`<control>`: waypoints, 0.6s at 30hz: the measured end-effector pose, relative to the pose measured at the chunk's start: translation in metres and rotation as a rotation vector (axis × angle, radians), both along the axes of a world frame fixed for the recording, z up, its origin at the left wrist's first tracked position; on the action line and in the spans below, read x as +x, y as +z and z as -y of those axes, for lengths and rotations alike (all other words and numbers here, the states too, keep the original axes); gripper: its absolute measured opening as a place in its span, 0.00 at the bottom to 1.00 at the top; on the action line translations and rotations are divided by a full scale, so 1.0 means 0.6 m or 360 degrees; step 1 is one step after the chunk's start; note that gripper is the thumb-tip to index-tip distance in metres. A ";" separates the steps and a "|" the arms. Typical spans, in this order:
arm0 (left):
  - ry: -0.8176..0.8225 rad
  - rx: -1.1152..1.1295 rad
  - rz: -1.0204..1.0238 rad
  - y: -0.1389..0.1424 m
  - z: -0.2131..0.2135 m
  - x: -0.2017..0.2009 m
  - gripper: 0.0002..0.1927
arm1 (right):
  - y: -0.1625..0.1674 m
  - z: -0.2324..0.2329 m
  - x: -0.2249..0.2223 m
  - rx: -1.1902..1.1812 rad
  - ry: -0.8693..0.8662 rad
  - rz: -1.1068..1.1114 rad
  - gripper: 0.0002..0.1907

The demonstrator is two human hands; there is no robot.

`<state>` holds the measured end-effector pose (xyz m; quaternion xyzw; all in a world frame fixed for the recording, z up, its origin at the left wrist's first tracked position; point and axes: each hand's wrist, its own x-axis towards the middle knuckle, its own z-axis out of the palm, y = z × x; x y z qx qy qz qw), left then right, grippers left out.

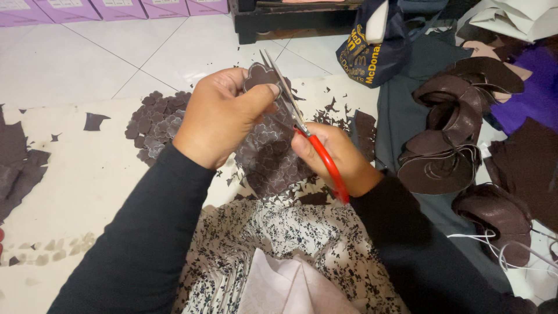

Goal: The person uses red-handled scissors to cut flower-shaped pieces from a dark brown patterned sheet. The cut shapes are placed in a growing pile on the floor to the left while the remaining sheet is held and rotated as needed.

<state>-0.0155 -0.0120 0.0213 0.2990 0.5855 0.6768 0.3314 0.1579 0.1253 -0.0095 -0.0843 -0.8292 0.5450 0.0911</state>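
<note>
Nearest the camera: pale pink cloth (290, 288) lies folded on the lap, over a floral-print garment (302, 232) in black and cream.
Sleeves: 2 black sleeves (145, 232) run up from the lower corners toward the hands.
Containers: dark blue bag (375, 49) stands open at the top centre with a white piece poking out of its mouth; the rest of its contents are hidden. Purple boxes (116, 9) line the top left edge, closed.
Scissors, axis: scissors (293, 116) with red handles lie on a diagonal, handles low right near the lap, 2 metal blades pointing up and left; blade tips are slightly parted.
Cut piece, place: brown scalloped piece (261, 74) sits at the blade tips, above the centre of the scene.
Cut piece, look: dark brown, flat, with a lobed flower-like outline; it belongs to a larger brown patterned sheet (270, 157) hanging between the hands.
Left hand (224, 116): closed around the sheet, thumb and fingers pinching the scalloped piece.
Right hand (334, 154): curled shut through the red handles of the scissors.
Finished pieces: pile of brown scalloped shapes (154, 125) lies on the cream mat (75, 186), just left of the left hand.
Offcuts: small brown scraps (334, 107) scatter around the scissors.
Right side: curled brown strips (447, 139) lie stacked on grey cloth (401, 116).
</note>
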 end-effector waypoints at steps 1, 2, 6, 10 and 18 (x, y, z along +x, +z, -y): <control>-0.0020 -0.0010 -0.0018 0.002 0.002 -0.003 0.08 | 0.004 -0.001 0.000 -0.0020 0.0008 0.0036 0.24; -0.0026 -0.0011 -0.0002 0.003 0.004 -0.005 0.07 | 0.008 -0.002 0.002 -0.0041 0.0016 0.0072 0.24; -0.0009 -0.0080 -0.0066 0.006 0.007 -0.008 0.08 | 0.022 -0.005 0.005 -0.0098 0.0079 0.0120 0.23; 0.0044 -0.0175 -0.0196 0.007 0.010 -0.008 0.09 | 0.027 -0.005 0.003 -0.0101 0.0112 0.0133 0.22; 0.0077 -0.0135 -0.0222 0.002 0.009 -0.009 0.08 | 0.020 -0.003 0.000 -0.0179 0.0030 0.0253 0.19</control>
